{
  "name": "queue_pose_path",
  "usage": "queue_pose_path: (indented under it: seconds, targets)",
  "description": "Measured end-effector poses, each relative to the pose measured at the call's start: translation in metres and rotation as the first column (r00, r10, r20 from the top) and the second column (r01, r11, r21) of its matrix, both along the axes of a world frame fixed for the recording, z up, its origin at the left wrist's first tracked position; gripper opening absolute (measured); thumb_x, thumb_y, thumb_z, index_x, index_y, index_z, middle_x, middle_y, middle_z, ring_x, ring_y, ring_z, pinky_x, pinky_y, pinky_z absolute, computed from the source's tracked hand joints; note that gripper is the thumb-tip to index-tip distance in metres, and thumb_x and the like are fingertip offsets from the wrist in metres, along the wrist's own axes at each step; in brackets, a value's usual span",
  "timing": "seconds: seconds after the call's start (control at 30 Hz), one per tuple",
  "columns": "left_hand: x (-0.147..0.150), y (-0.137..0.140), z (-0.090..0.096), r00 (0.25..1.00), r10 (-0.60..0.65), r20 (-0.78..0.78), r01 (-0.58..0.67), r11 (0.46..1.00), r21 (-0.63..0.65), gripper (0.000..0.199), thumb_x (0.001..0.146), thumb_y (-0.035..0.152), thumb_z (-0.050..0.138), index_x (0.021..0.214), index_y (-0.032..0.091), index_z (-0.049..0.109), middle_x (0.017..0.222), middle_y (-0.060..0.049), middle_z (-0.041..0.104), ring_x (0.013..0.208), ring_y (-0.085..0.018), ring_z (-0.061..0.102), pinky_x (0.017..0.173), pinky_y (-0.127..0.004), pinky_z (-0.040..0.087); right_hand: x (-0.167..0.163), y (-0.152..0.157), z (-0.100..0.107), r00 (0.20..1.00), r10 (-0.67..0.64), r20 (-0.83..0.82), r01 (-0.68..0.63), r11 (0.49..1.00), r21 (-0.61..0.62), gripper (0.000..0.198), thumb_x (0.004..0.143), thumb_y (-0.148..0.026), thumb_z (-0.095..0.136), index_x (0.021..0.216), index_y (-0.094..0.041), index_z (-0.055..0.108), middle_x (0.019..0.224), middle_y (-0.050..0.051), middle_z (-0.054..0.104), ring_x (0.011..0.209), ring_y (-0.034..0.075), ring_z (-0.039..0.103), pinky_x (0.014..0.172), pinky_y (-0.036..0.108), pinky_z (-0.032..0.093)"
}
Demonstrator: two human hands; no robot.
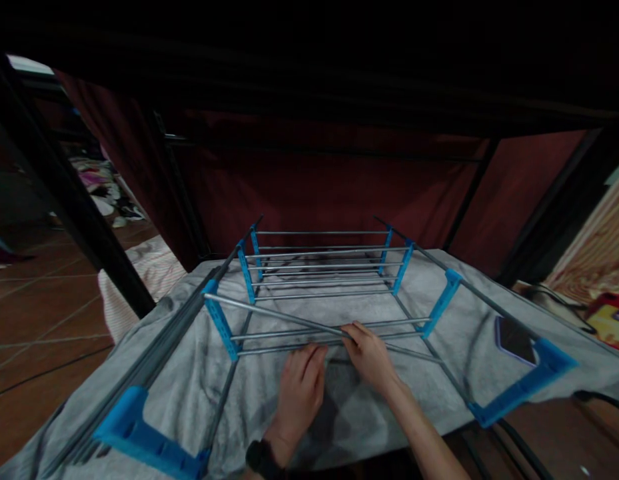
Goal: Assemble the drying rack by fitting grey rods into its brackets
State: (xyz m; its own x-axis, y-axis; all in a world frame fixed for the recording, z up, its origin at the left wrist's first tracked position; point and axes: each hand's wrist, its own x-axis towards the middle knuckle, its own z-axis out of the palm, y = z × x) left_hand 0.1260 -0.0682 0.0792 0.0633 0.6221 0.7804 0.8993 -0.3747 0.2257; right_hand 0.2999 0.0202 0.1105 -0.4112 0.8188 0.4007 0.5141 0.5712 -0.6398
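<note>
A rack frame of grey metal tubes (316, 292) and blue plastic brackets (243, 273) lies on a grey blanket. One loose-looking tube (269, 311) slants from the top of a left bracket (220, 323) down toward the middle. My right hand (368, 353) has its fingers closed around this tube near its right part. My left hand (302, 383), with a dark watch (262, 459) at the wrist, is beside the lower cross tubes. Its fingers are bent and pressed together; what they hold, if anything, is hidden. On the right stands another blue bracket (440, 305).
Several spare tubes (162, 350) lie along the blanket's left side. A phone (515, 340) rests on the grey blanket (359, 427) at right. Black posts (84, 200) and a low dark beam surround the bed; a dark red curtain (319, 193) hangs behind.
</note>
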Motion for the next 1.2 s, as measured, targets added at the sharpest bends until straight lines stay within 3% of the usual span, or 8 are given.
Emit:
queue_pose_path:
  seconds: [0.13,0.27,0.43,0.57,0.8,1.03,1.2]
  targets:
    - [0.018,0.002,0.005,0.983,-0.005,-0.184,0.003,1.0,-0.015,0.044,0.089,0.007,0.046,0.129,0.025,0.053,0.117,-0.009,0.067,0.114,-0.024,0.06,0.1,-0.046,0.047,0.015,0.003,-0.025,0.988,0.032,0.148,-0.039,0.998,0.042,0.037,0.084,-0.008,0.043,0.106,-0.026,0.068,0.1,0.007,0.067,0.095,0.023,0.061,0.086,0.035,0.045]
    - [0.028,0.013,0.006,0.965,-0.037,-0.259,-0.009,0.984,-0.175,0.041,0.09,0.014,0.048,0.13,0.023,0.052,0.122,-0.008,0.065,0.118,-0.025,0.058,0.107,-0.05,0.041,0.02,0.003,-0.032,0.951,0.036,0.308,-0.068,0.993,0.096,0.036,0.083,-0.005,0.041,0.102,-0.021,0.067,0.099,0.009,0.066,0.094,0.024,0.06,0.084,0.037,0.045]
    - [0.021,0.026,-0.007,0.955,-0.037,-0.295,-0.068,0.939,-0.338,0.033,0.09,0.009,0.046,0.118,0.022,0.059,0.108,-0.006,0.069,0.099,-0.023,0.065,0.093,-0.044,0.05,0.018,0.001,-0.031,0.922,0.068,0.381,-0.136,0.979,0.154,0.031,0.088,-0.009,0.043,0.104,-0.024,0.065,0.101,0.006,0.067,0.096,0.022,0.06,0.091,0.038,0.041]
    - [0.012,0.034,-0.015,0.962,-0.05,-0.269,-0.08,0.888,-0.452,0.029,0.095,0.015,0.042,0.116,0.022,0.06,0.103,-0.005,0.069,0.096,-0.022,0.066,0.087,-0.039,0.052,0.021,0.011,-0.036,0.913,0.009,0.407,-0.078,0.985,0.153,0.02,0.09,-0.016,0.05,0.1,-0.023,0.065,0.1,0.005,0.068,0.098,0.022,0.06,0.094,0.039,0.04]
    - [0.011,0.036,-0.01,0.982,-0.064,-0.177,-0.055,0.802,-0.594,0.026,0.099,0.024,0.04,0.117,0.026,0.058,0.107,-0.002,0.068,0.098,-0.019,0.064,0.087,-0.035,0.048,0.039,0.029,-0.047,0.874,0.01,0.485,-0.041,0.998,0.055,0.016,0.087,-0.016,0.05,0.094,-0.022,0.064,0.099,0.005,0.07,0.097,0.021,0.064,0.091,0.035,0.042]
    - [0.009,0.038,-0.011,0.983,-0.006,-0.186,-0.112,0.778,-0.619,0.013,0.093,0.029,0.055,0.105,0.025,0.057,0.104,-0.001,0.067,0.098,-0.021,0.063,0.086,-0.034,0.045,0.049,0.032,-0.057,0.9,0.128,0.417,-0.095,0.99,-0.1,0.015,0.09,-0.027,0.051,0.102,-0.024,0.06,0.098,0.003,0.072,0.093,0.023,0.067,0.08,0.033,0.044]
    - [0.005,0.037,-0.008,0.99,-0.029,-0.141,-0.07,0.761,-0.645,0.012,0.093,0.029,0.056,0.104,0.024,0.056,0.106,-0.001,0.067,0.097,-0.02,0.062,0.082,-0.031,0.043,0.047,0.029,-0.052,0.919,0.178,0.352,-0.125,0.978,-0.168,0.014,0.089,-0.032,0.053,0.1,-0.025,0.058,0.095,0.0,0.069,0.087,0.021,0.067,0.074,0.032,0.043]
